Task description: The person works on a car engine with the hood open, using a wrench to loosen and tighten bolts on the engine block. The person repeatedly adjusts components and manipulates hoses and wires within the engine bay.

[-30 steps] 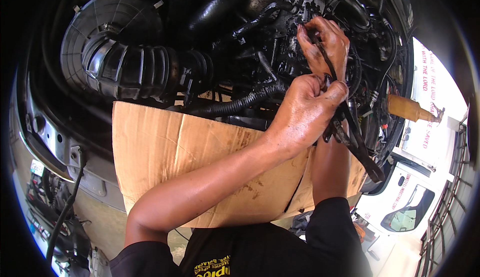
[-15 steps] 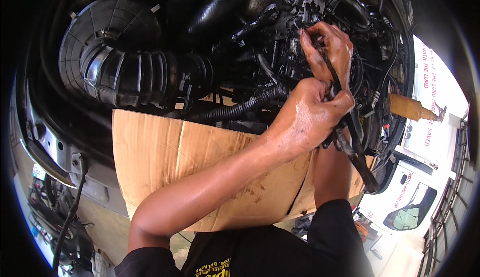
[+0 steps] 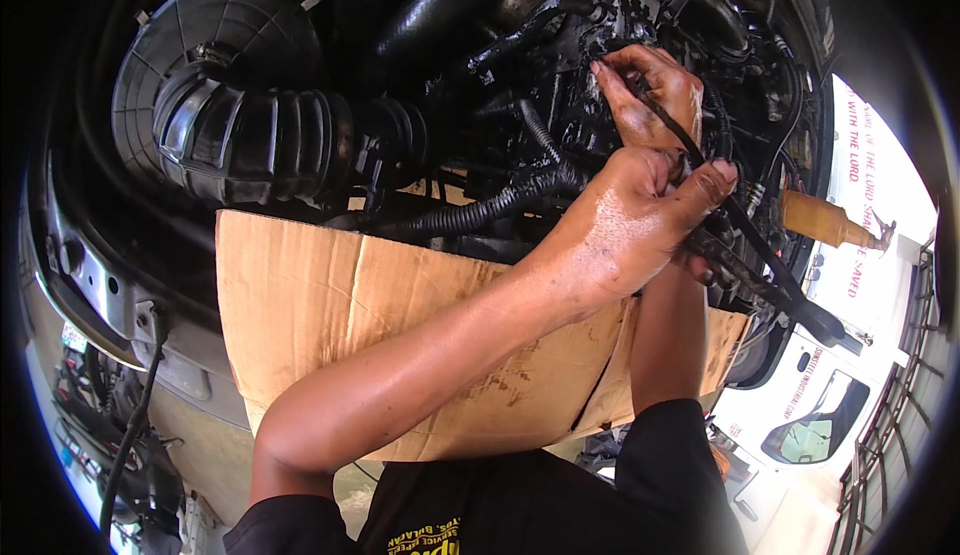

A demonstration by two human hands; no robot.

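Observation:
My left hand (image 3: pixel 650 215) crosses over to the right side of the engine bay, its back shiny and wet. It is closed around a black cable harness (image 3: pixel 822 323), whose thicker end sticks out to the lower right. Just beyond it, my right hand (image 3: pixel 655 100) is closed with bent fingers on the upper stretch of the same harness, close to the oily engine block (image 3: pixel 620 15). Both hands carry dark smears. My left hand partly covers my right wrist and the middle of the harness.
A ribbed black intake duct (image 3: pixel 260 145) with a round housing fills the left. Corrugated tubing (image 3: pixel 480 207) crosses the middle. A stained cardboard sheet (image 3: pixel 330 325) lies over the front edge. An amber plastic bottle (image 3: pixel 815 217) is at right, a white vehicle (image 3: pixel 820 415) beyond.
My left hand has shifted slightly right, and the harness's thick end has swung up and to the right. My right hand stays near the same spot, still gripping it.

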